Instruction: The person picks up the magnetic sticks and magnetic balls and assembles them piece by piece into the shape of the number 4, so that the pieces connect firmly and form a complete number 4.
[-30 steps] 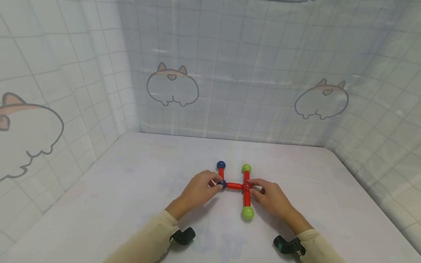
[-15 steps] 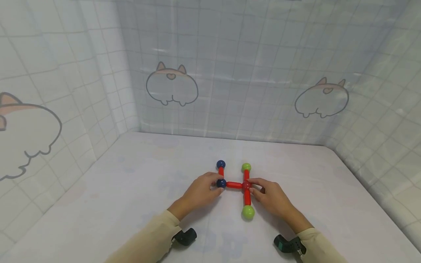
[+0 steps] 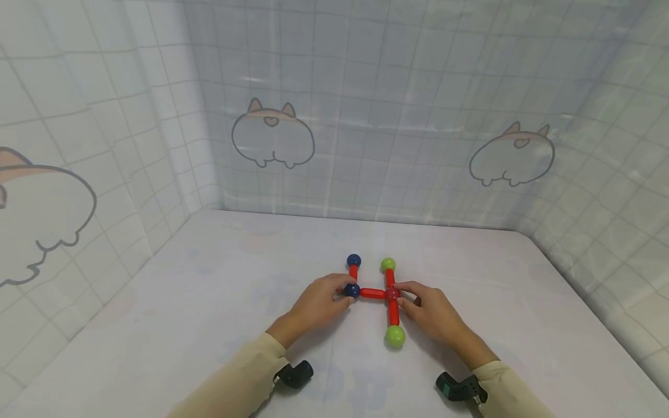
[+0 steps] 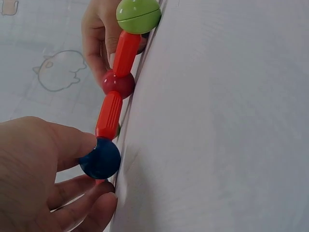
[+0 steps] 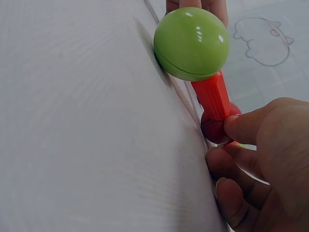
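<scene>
On the table lies a figure of balls and red rods. My left hand (image 3: 317, 303) pinches its near blue ball (image 4: 102, 159) between thumb and fingers. From that ball one red rod (image 3: 353, 272) runs back to a second blue ball (image 3: 353, 260), and another red rod (image 3: 373, 293) runs across to the red ball (image 3: 392, 294). My right hand (image 3: 432, 313) pinches the red ball. Two more rods join the red ball to a far green ball (image 3: 388, 265) and a near green ball (image 5: 192, 43). In the left wrist view the fingers partly hide the blue ball's far side.
The figure rests on a pale cloth-covered table (image 3: 209, 290). Behind stands a white gridded curtain (image 3: 366, 116) with printed cartoon animals, and similar sheets flank both sides. Dark wrist cameras (image 3: 297, 375) hang below the sleeves.
The bar with the green balls has turned slightly, its far end moving left and its near end right. The far blue ball has shifted slightly right. Both hands stay at their balls.
</scene>
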`<action>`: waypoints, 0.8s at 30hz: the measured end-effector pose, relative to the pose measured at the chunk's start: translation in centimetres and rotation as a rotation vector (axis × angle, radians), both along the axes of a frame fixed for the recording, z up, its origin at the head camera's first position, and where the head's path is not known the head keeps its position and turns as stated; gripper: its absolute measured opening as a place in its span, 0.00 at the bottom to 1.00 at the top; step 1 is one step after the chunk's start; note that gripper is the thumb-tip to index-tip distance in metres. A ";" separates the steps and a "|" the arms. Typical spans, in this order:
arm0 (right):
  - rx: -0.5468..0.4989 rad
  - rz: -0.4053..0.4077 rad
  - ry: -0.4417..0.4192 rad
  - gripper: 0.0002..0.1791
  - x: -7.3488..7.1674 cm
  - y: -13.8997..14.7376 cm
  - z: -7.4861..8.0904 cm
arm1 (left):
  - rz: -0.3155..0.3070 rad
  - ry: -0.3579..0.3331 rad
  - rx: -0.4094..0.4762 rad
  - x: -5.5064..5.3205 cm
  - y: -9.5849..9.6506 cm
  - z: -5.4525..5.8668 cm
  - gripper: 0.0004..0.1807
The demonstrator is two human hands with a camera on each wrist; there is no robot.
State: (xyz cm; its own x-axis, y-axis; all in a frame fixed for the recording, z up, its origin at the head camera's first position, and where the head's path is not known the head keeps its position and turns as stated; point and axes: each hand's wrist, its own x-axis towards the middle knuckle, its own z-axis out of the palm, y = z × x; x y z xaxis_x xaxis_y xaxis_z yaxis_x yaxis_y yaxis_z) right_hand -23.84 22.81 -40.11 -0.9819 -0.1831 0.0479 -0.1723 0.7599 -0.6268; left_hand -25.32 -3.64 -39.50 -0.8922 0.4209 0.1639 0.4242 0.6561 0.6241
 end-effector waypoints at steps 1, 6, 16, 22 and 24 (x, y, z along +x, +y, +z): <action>0.001 0.001 -0.001 0.21 0.0 0.0 0.0 | -0.001 0.000 0.000 0.0 0.0 0.0 0.19; -0.004 0.008 0.008 0.20 -0.1 0.1 0.0 | 0.000 0.000 0.003 -0.4 0.0 -0.3 0.19; -0.028 0.001 0.015 0.21 -0.2 -0.2 0.0 | 0.004 0.003 -0.001 -1.0 -0.3 -0.5 0.20; -0.016 -0.013 0.029 0.21 -0.4 -0.4 -0.1 | 0.015 -0.017 -0.008 -1.4 -0.4 -0.3 0.19; -0.022 -0.014 0.029 0.20 -0.4 -0.5 -0.1 | 0.023 -0.028 -0.002 -1.5 -0.4 -0.3 0.19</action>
State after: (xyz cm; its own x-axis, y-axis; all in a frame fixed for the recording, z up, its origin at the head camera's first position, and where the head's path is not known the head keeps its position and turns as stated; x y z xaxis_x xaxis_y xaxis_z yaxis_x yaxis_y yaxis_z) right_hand -24.24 22.29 -40.20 -0.9825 -0.1684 0.0799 -0.1802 0.7485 -0.6382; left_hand -26.82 -4.03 -39.82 -0.9059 0.4002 0.1383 0.3913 0.6667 0.6343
